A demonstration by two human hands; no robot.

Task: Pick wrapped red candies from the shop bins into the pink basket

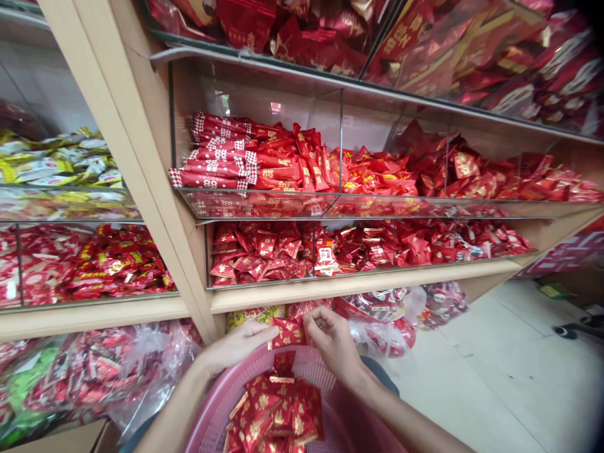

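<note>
Above a pink plastic basket [207, 412], both my hands hold one red candy packet [287, 333] with gold print. My left hand [248, 340] pinches its left edge between thumb and fingers. At the packet's right edge, the thumb and fingertips of my right hand [330, 336] are pressed together. Several similar red and gold packets [278, 409] lie heaped inside the basket, just below my hands. In front of me, the low shelf bin [262, 251] contains packets of the same red and gold look.
Wooden shelving [189, 251] with clear-fronted bins of wrapped sweets rises ahead. Yellow and white sweets [56, 160] fill a bin on the left. Clear bags of red packets [113, 371] sit below the shelves, with more bags [387, 314] beyond my right hand. Tiled floor [472, 371] extends rightward.
</note>
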